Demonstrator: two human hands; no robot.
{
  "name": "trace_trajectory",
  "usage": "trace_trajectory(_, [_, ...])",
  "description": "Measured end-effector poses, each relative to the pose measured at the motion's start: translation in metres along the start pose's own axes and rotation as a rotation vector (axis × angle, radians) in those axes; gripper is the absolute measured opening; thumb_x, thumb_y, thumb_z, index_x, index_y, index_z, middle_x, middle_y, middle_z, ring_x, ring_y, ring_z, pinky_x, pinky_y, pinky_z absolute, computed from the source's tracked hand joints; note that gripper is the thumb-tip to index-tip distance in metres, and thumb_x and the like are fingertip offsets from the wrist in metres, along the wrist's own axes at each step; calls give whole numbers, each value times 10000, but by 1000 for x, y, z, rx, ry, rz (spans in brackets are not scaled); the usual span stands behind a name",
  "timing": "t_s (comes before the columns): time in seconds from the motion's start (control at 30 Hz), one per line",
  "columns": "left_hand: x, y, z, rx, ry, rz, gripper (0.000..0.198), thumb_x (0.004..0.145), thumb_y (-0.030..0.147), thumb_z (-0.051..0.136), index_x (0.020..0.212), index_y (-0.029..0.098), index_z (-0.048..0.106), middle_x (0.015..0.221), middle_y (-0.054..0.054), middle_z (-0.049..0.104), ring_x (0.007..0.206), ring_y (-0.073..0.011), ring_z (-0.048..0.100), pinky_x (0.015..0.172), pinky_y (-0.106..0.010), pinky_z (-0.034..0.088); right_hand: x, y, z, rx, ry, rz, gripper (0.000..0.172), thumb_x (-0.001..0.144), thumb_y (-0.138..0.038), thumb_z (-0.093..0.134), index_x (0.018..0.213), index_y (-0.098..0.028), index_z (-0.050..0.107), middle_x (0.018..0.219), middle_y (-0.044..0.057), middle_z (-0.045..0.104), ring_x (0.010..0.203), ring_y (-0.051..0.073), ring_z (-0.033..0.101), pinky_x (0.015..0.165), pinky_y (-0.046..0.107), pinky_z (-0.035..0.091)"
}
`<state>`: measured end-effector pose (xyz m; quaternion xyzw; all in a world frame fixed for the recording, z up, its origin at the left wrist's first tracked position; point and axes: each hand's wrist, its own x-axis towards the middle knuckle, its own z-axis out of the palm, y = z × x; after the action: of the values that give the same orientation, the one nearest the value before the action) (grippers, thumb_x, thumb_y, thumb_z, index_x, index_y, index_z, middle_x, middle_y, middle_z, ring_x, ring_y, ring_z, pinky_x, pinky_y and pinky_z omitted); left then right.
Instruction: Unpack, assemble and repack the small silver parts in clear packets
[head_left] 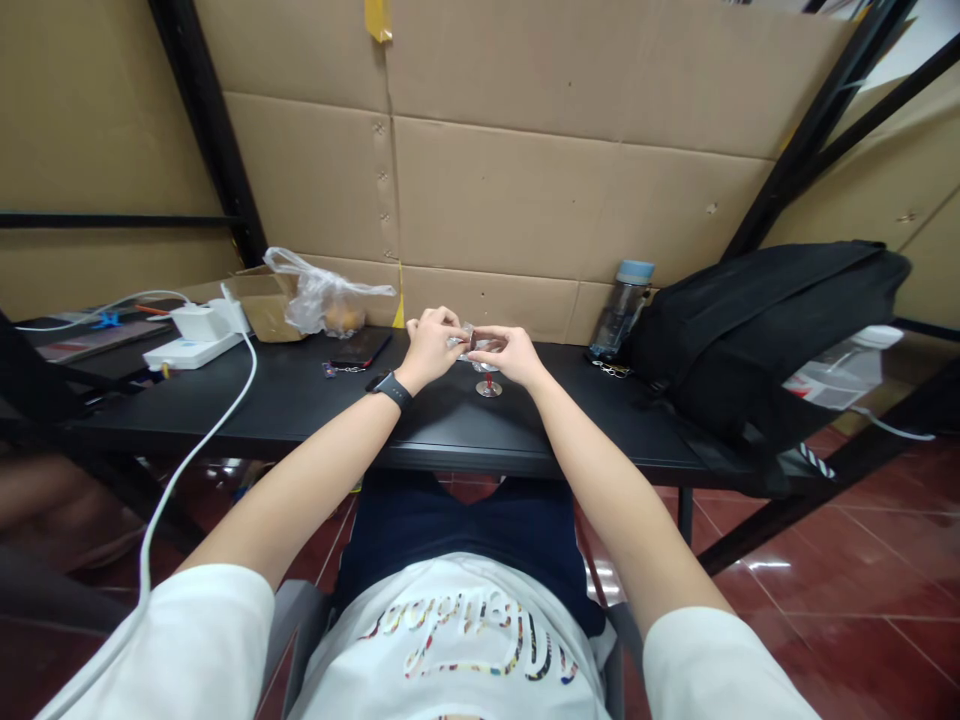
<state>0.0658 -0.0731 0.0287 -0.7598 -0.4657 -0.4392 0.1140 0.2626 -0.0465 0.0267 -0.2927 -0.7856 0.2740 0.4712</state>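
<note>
Both hands meet above the middle of the black desk (465, 430). The fingertips of my left hand (431, 345) pinch a small clear and dark brown piece (472, 341), too small to name. From the other side my right hand (512, 353) grips the same piece between thumb and fingers. Fingers cover much of it. Just beneath them a clear round disc (489, 389) with a short red part at its centre rests on the desk; whether it joins the held piece I cannot tell.
To the left are a white power strip (193, 350) with a cable, a cardboard box (264, 305), a clear plastic bag (324, 300) and a dark phone (361, 347). A water bottle (621, 310) and a black backpack (757, 340) stand right. Cardboard (510, 190) lines the back.
</note>
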Motion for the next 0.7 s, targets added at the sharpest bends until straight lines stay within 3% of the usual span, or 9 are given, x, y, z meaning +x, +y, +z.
trace_trajectory(0.23, [0,1,2,21,11,5,88,865,310,721,847,280,802,1052,-65,649,1078,-281,515,875,-445,307,1,4,4,84,22,40,507,612,-375,897,1049,-188,721,1046,91,774,853,224,744,769,347,612])
trace_trajectory(0.4, [0,1,2,-2,23,-15,88,871,314,718,869,287,802,1058,-53,626,1062,-269,517,875,-431,318,0,2,1,82,-10,91,377,686,-469,841,870,-154,747,907,85,774,816,222,728,752,330,590])
trace_trajectory(0.6, [0,5,-1,-21,26,-16,78,859,344,743,862,299,806,1044,-50,621,1050,-262,521,886,-434,324,1,0,-5,168,-33,101,342,744,-493,786,872,-176,796,1194,102,705,904,215,705,728,305,569])
trace_trajectory(0.7, [1,5,-1,-26,28,-14,73,849,347,756,854,298,808,1042,-47,620,1040,-258,526,896,-436,328,2,5,-5,171,-24,94,350,745,-511,777,856,-180,800,1207,108,677,868,198,693,716,312,567])
